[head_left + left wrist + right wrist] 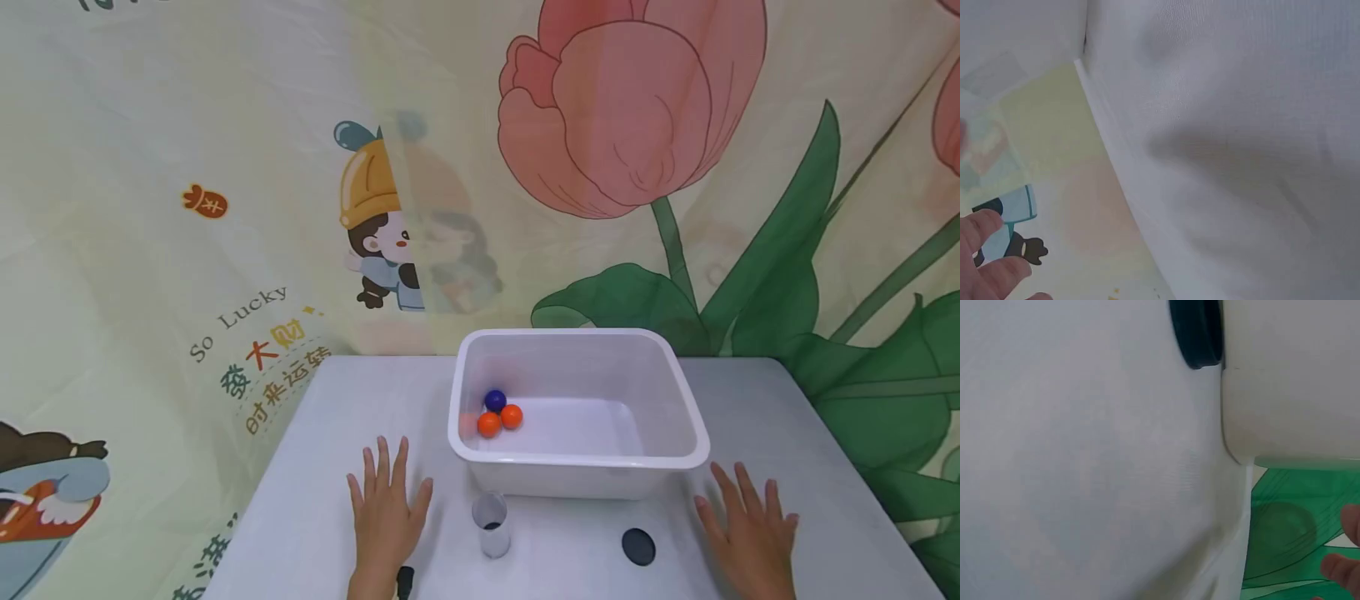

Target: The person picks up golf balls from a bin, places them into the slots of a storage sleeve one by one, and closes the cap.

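In the head view my left hand point(386, 515) is spread with straight fingers over the left side of the table, holding nothing. My right hand point(750, 533) has its fingers spread near the bin's front right corner, also with nothing in it. Between them stands a clear cup point(493, 537) with a dark patch showing in it. A dark round lid point(638, 547) lies on the table, nearest to the right hand. Behind these is a white plastic bin point(577, 462). A blue ball point(495, 401) and two orange balls point(489, 425) sit together at its left end.
The white table point(330, 417) ends against a hanging cloth point(450, 167) printed with tulips and cartoon figures. A small black object point(405, 581) shows beside the left wrist. The bin's outer wall point(1297, 394) fills the upper right of the right wrist view.
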Action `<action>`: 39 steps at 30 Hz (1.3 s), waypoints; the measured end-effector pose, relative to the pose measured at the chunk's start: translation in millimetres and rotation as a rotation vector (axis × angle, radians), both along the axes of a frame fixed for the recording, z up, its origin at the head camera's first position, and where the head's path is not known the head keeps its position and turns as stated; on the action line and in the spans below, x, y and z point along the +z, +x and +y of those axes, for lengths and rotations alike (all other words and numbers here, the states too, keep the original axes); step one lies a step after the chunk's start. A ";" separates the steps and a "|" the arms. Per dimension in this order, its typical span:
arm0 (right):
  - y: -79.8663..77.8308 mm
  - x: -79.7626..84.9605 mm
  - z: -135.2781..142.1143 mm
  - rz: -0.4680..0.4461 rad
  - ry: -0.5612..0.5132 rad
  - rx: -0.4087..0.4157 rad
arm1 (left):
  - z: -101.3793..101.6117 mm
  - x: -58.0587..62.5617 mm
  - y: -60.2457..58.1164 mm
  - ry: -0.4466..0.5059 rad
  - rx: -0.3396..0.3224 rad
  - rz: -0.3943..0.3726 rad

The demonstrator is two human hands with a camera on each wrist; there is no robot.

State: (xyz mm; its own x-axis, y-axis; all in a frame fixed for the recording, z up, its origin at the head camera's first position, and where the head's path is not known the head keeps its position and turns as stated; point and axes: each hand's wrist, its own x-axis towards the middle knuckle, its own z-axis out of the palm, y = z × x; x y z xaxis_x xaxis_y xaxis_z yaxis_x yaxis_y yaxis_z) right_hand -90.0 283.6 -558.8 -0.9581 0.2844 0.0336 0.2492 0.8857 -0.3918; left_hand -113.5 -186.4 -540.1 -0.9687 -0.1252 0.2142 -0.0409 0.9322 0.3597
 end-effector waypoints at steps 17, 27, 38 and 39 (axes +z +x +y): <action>-17.2 72.7 27.1 -0.023 -0.065 0.237 | 4.9 -0.7 11.6 0.261 -0.265 -0.257; -36.8 134.4 32.9 0.009 0.029 0.423 | 12.3 -1.5 13.7 0.486 -0.404 -0.388; -53.3 174.0 22.7 0.030 0.044 0.539 | 28.1 -10.2 11.5 0.603 -0.520 -0.340; -55.0 176.8 21.3 0.031 0.046 0.550 | 29.8 -10.7 11.2 0.610 -0.526 -0.339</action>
